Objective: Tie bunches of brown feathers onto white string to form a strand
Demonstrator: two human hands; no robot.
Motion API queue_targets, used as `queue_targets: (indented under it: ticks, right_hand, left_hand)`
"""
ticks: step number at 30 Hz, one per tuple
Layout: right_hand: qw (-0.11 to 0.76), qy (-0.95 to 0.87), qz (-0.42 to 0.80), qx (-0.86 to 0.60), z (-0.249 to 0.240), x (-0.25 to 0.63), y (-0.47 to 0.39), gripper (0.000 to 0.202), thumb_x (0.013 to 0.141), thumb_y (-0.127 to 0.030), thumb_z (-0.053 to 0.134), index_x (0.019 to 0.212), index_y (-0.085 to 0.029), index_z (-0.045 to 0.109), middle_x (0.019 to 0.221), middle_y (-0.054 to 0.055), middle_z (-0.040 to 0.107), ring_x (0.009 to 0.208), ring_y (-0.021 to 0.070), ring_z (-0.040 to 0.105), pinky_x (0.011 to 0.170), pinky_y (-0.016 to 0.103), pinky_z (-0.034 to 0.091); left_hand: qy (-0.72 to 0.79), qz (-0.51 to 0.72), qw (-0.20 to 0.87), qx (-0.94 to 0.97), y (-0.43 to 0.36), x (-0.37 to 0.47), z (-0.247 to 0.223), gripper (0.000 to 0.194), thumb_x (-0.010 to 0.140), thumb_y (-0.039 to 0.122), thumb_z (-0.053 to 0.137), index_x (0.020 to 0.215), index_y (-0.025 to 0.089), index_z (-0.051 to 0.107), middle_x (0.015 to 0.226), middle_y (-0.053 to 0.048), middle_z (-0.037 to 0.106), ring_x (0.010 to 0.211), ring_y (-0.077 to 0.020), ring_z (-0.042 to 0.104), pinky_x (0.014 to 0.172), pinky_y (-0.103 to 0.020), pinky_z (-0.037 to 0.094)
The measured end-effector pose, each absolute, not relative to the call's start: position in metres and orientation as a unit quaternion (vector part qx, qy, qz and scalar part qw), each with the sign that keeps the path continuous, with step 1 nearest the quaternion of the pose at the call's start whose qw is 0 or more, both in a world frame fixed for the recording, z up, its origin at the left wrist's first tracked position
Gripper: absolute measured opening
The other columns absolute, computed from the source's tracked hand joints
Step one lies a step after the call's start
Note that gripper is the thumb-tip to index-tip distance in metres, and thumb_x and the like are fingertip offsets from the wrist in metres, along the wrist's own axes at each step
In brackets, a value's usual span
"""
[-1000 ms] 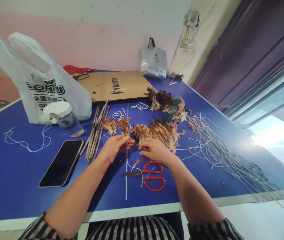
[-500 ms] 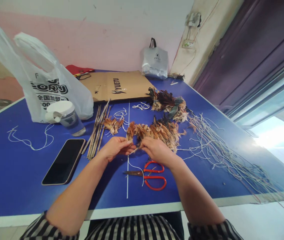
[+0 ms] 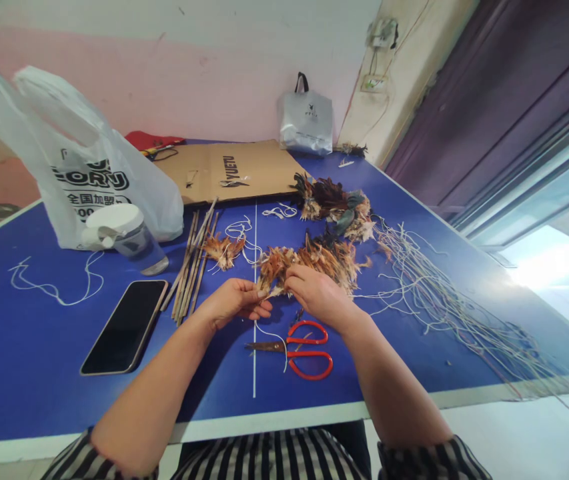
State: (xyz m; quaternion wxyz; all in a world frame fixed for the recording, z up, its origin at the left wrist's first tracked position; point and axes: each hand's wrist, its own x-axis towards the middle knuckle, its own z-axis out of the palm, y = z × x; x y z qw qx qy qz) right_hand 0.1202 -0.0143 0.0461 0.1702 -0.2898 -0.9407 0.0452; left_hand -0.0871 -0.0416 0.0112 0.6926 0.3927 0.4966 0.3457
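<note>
My left hand pinches the base of a small bunch of brown feathers, thumb on top. Right beside it, my right hand is closed at the near edge of the feather row; its fingertips are turned away, so what they grip is hidden. Below the hands lie scissors with red handles, blades pointing left, a white string curling over them. A small loose clump of orange-brown feathers rests left of the hands. Dark feather bundles lie behind the row.
Left of my hands are thin sticks, a phone, a lidded jar and a white plastic bag. Flattened cardboard and a silver bag stand at the back. Many loose strings spread over the right side.
The left fingers have brought the small feather bunch closer against the row. My right hand has shifted slightly, its fingers now nearer the feather bases. The view has tilted a little.
</note>
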Motion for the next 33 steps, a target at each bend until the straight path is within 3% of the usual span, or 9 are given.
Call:
queue_targets:
  ticks: [16,22,25,28,33]
  right_hand:
    - [0.213,-0.934,0.048,-0.282,0.036,0.112,-0.013,0.025,0.089,-0.016,0.035,0.087,-0.017,0.059,0.094,0.008,0.056,0.09,0.0171,0.051,0.082,0.03,0.042]
    - [0.455,-0.772,0.172,-0.409,0.03,0.111,-0.009,0.018,0.081,-0.024,0.052,0.095,-0.017,0.06,0.102,0.01,0.056,0.09,0.0179,0.054,0.078,0.032,0.046]
    - [0.42,-0.687,0.361,-0.47,0.027,0.107,-0.008,0.027,0.074,-0.034,0.06,0.092,-0.014,0.063,0.083,0.007,0.062,0.072,0.016,0.058,0.066,0.03,0.047]
    - [0.362,-0.651,0.515,-0.424,0.025,0.099,-0.011,0.037,0.069,-0.038,0.064,0.096,-0.013,0.064,0.076,0.004,0.065,0.069,0.0149,0.059,0.066,0.028,0.047]
    - [0.4,-0.62,0.56,-0.377,0.022,0.087,-0.02,0.023,0.069,-0.034,0.064,0.073,-0.012,0.065,0.065,0.003,0.065,0.063,0.0147,0.06,0.065,0.028,0.047]
  left_hand:
    - [0.474,0.361,0.697,0.398,-0.043,-0.082,0.006,0.019,0.061,0.025,0.075,0.065,0.009,0.066,0.062,-0.008,0.066,0.059,-0.0155,0.064,0.054,-0.021,0.049]
    - [0.474,0.456,0.675,0.334,-0.038,-0.082,0.009,0.01,0.066,0.017,0.071,0.064,0.009,0.064,0.06,-0.005,0.064,0.053,-0.0096,0.061,0.052,-0.016,0.048]
    - [0.465,0.51,0.658,0.301,-0.037,-0.079,0.013,0.009,0.064,0.016,0.071,0.067,0.011,0.065,0.063,-0.003,0.063,0.056,-0.0096,0.062,0.052,-0.016,0.048]
    - [0.447,0.511,0.648,0.346,-0.042,-0.071,0.015,0.012,0.065,0.021,0.071,0.07,0.011,0.066,0.062,-0.003,0.064,0.056,-0.0093,0.061,0.053,-0.017,0.047]
    - [0.437,0.486,0.606,0.453,-0.049,-0.059,0.011,0.021,0.069,0.03,0.067,0.077,0.01,0.068,0.061,-0.004,0.066,0.056,-0.0112,0.059,0.057,-0.022,0.047]
